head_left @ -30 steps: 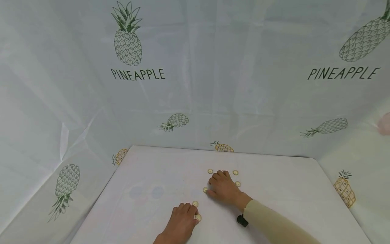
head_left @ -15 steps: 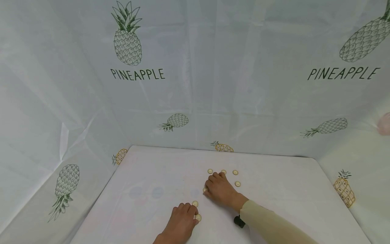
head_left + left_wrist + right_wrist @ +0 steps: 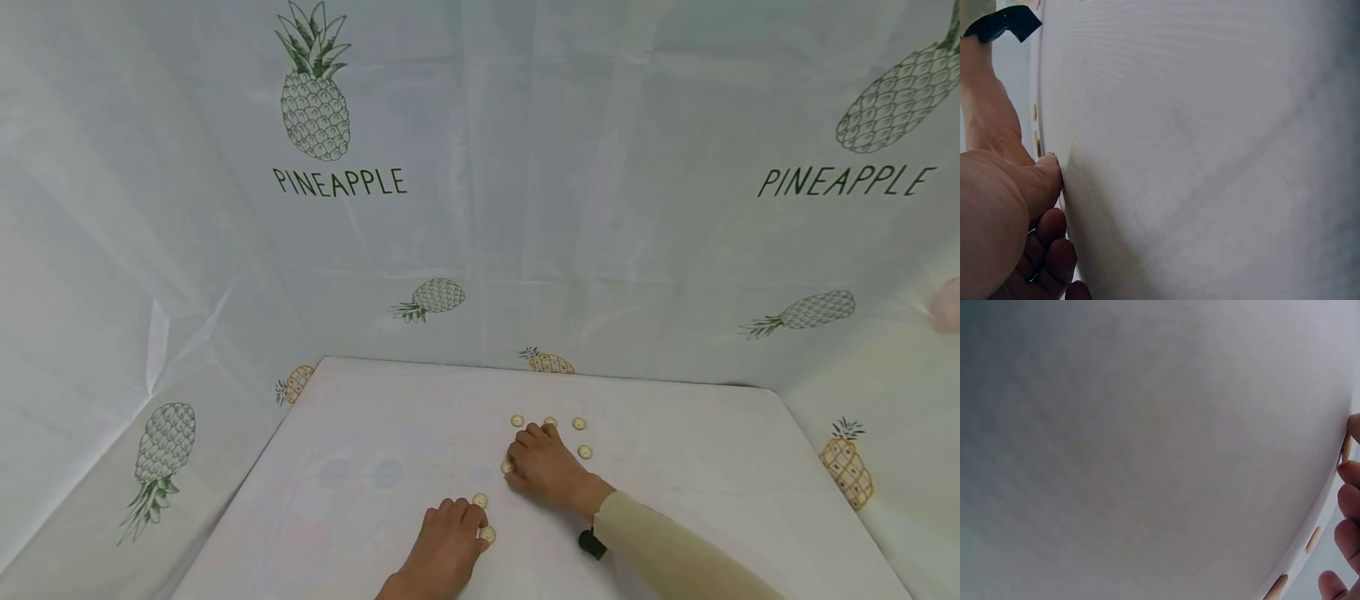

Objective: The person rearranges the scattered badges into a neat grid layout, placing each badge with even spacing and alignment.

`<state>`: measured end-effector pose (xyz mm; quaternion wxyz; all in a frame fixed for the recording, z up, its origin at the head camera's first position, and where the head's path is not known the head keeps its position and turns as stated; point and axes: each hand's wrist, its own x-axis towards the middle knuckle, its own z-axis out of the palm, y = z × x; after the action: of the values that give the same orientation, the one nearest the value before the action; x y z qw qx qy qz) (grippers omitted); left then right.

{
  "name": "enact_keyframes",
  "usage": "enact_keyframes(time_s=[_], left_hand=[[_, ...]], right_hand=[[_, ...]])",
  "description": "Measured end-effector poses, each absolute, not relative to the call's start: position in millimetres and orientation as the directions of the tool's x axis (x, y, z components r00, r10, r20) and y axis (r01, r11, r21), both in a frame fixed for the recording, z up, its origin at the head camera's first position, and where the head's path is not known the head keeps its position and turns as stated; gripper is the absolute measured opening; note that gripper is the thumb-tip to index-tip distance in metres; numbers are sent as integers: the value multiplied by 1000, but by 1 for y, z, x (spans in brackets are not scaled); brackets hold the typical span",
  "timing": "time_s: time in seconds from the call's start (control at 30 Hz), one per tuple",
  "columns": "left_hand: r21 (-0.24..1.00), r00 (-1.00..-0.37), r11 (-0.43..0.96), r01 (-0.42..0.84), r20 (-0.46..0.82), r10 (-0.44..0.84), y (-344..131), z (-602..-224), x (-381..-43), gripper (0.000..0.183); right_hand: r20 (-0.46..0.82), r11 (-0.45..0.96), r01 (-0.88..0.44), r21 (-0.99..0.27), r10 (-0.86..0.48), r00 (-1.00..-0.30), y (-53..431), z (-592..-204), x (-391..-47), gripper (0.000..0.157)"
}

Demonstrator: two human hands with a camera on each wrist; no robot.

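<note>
Several round, cream-coloured buttons lie on the white table. My left hand point(image 3: 448, 542), at the near middle, has thumb and index finger around the edge of one button point(image 3: 489, 535); another button point(image 3: 480, 500) lies just beyond its index finger. Further off, my right hand point(image 3: 546, 467) pinches a button point(image 3: 507, 467) at its left side. The right wrist view shows that button point(image 3: 1347, 447) on edge between thumb and fingertip. In the left wrist view, the palm and thumb of my left hand point(image 3: 997, 212) hide its button.
Beyond my right hand lie a far-left button point(image 3: 517, 421), a partly covered button point(image 3: 551, 422) and a far-right button point(image 3: 579, 423). One more button point(image 3: 585, 452) sits right of the hand. A pineapple-printed white curtain point(image 3: 570, 208) rises behind the table point(image 3: 675, 442).
My right hand has shifted slightly left and its thumb and fingers have come round the button there. The middle far button is uncovered more. My left hand has stayed in place.
</note>
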<state>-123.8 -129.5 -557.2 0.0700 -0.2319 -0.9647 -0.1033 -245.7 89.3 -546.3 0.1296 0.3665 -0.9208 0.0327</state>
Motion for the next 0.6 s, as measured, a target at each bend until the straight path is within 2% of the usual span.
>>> enact_keyframes(time_s=[0.33,0.6], left_hand=[[176,-882,869,462,188,431,-129,-558,-124,24],[179,-886,871,457,180,427,-129,-558,-124,25]], right_hand=[[265,711,-697,93,-692,-671,89,-545,-249,23],[223,712,-702,-5,-684,-695,85,-541,-252,18]])
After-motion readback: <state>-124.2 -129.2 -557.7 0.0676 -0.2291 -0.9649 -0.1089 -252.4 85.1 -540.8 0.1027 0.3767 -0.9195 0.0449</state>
